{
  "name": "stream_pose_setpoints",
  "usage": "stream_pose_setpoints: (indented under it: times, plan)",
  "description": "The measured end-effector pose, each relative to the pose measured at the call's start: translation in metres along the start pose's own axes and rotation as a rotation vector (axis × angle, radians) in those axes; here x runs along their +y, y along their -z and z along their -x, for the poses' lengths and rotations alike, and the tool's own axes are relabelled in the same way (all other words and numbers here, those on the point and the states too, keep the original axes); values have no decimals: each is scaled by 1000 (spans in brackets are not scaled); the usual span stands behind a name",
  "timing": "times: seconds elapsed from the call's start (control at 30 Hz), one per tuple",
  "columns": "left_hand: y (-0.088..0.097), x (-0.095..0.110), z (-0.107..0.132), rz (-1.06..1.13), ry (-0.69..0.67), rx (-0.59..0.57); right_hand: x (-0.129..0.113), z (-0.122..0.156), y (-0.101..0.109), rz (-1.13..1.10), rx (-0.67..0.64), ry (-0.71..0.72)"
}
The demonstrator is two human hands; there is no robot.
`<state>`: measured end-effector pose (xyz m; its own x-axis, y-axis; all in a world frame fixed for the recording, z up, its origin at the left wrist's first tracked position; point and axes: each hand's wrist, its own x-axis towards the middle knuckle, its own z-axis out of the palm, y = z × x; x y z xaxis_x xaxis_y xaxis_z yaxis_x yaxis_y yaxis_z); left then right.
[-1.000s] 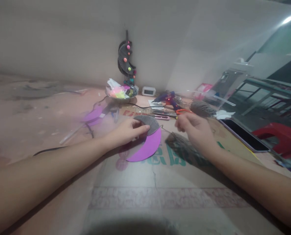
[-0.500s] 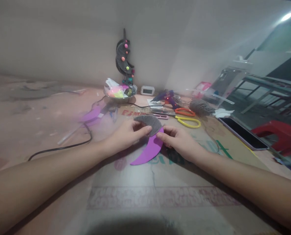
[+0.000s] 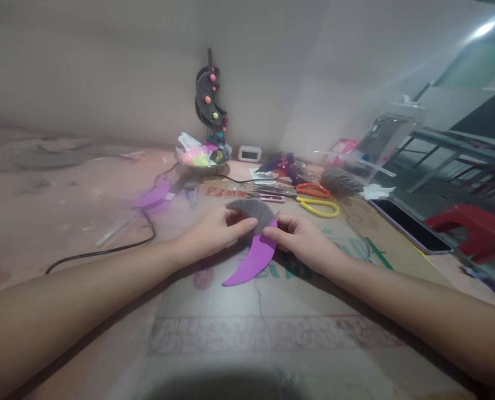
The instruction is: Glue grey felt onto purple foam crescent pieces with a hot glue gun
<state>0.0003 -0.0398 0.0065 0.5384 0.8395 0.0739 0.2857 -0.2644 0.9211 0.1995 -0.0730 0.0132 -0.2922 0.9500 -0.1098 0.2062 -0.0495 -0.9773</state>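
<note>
Between my hands is a crescent (image 3: 254,256) of flat purple sheet, its upper part covered with dark grey yarn (image 3: 257,213). My left hand (image 3: 222,230) grips the grey upper part, thumb on top and the other fingers behind. At the right edge, where grey meets purple, my right hand (image 3: 299,234) pinches the piece between thumb and fingers. The bare purple tip points down and to the left, toward me. A thin strand hangs below the crescent over the cardboard (image 3: 205,333).
Beyond my hands lie yellow-handled scissors (image 3: 320,207), orange-handled scissors (image 3: 314,190), small pink snips (image 3: 272,198), a glue gun (image 3: 283,164) and a grey yarn bundle (image 3: 341,181). A phone (image 3: 411,225) rests at right. A bowl (image 3: 203,166) and a white digital clock (image 3: 249,153) stand near the wall.
The crescent's purple tip has shifted slightly down, toward me. Both hands keep their hold, and the whole view has moved a little.
</note>
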Motion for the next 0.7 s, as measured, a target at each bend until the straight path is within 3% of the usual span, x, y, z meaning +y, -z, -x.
stream_pose_setpoints:
  times: [0.7]
  plan:
    - [1, -4, -3, 74, -12, -40, 3, -2, 5, -4, 119, 100]
